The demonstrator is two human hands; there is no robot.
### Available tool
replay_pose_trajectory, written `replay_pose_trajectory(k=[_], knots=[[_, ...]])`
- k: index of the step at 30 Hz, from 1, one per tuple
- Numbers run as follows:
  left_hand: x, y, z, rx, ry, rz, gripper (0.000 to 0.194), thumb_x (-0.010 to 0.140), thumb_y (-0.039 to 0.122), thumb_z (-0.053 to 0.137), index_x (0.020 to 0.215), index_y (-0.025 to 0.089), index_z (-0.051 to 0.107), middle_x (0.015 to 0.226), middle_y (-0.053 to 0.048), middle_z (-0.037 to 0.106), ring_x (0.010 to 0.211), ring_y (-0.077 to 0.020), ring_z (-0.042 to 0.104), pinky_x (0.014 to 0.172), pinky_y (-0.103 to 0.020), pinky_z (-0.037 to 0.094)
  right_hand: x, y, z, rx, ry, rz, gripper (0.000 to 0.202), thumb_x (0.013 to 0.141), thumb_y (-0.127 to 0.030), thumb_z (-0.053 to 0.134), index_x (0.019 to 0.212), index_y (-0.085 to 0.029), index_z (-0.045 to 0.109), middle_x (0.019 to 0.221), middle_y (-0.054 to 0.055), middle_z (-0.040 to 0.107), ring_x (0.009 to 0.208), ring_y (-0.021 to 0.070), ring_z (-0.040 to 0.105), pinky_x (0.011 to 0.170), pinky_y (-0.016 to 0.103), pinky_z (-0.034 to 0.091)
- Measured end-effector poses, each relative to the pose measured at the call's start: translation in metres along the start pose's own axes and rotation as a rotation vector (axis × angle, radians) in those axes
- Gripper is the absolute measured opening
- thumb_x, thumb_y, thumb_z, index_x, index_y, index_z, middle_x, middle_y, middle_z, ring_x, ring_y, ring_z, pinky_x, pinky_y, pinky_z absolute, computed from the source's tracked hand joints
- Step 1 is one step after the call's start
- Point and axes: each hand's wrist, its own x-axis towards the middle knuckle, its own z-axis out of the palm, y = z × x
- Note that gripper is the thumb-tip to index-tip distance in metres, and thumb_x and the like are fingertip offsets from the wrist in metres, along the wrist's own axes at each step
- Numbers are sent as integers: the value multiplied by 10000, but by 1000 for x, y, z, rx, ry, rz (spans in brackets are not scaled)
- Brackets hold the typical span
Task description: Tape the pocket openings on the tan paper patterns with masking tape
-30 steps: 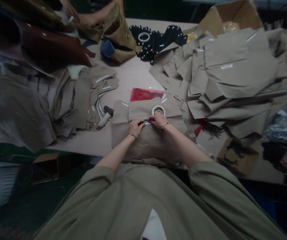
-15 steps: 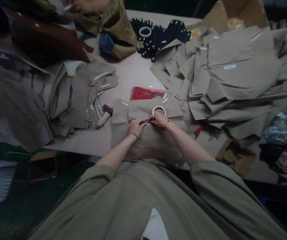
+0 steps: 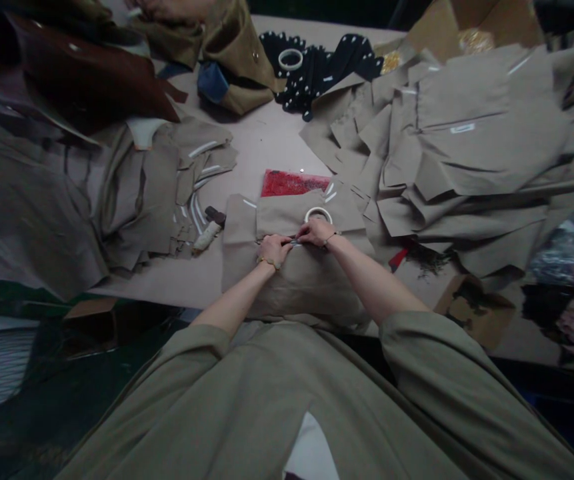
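Note:
A beige fabric piece lies flat in front of me, with a narrow slit or seam running across its middle. My left hand is closed at the left part of that seam, fingertips pinching the cloth. Close beside it, my right hand pinches the same seam from the right. A small pale strip shows between the fingertips; its kind is unclear. Just beyond my right hand, a white tape roll rests on the fabric. A red board sticks out from under the cloth's far edge.
Beige fabric piles lie at the left and right. A dark roller-like tool lies left of my work. Further back are black dotted fabric, another tape roll, a cardboard box and another person's hand.
Both hands stay at the seam, with only slight finger shifts. The whole view has moved a little.

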Motion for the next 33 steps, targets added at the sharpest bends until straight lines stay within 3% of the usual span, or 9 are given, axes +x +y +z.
replay_pose_trajectory(k=[4,9,14,17,24,30,33], knots=[[1,9,-3,76,-1,-13,255,904,351,690,1126,315,810,1088,-58,789,1031,-249,685,922,-340,534,0,-3,-1,41,1,34,263,802,-407,776,1026,-280,833,943,-7,773,864,151,660,738,202,454],[1,11,-15,99,-69,42,314,870,257,721,1181,265,764,1108,-46,782,1040,-217,694,930,-297,517,-9,1,0,86,-44,-120,343,825,-260,737,1164,-238,788,1047,19,763,935,162,662,816,206,464],[3,-2,-17,40,-77,106,218,942,279,649,1108,254,789,1149,-44,779,1071,-211,685,982,-309,506,-20,0,10,-27,88,-93,317,901,-465,697,1142,-289,803,1148,66,688,1068,221,612,919,263,451],[4,-6,-12,33,-62,114,214,951,285,644,1089,231,798,1169,-66,770,1094,-221,672,997,-317,495,-22,-2,17,-71,129,-77,304,930,-474,666,1135,-296,805,1171,81,650,1095,224,596,940,272,443],[5,-8,-6,64,-16,156,215,958,296,628,1067,248,807,1115,-63,765,1062,-221,664,946,-303,494,-18,1,11,-69,68,-112,309,949,-464,637,1151,-298,803,1175,77,672,1088,221,607,906,264,438],[3,-12,-2,113,-11,184,255,977,329,590,1099,267,805,1134,-63,755,1042,-221,641,895,-314,472,-9,-9,-4,21,-4,28,277,846,-440,748,1056,-268,802,1011,13,756,945,177,650,742,228,431],[14,-17,-12,200,-47,264,238,959,365,611,1052,302,820,1106,-57,763,1073,-247,613,920,-354,440,-3,-22,-9,-28,-57,114,317,782,-437,805,1020,-230,781,977,23,759,899,176,656,724,229,429]])
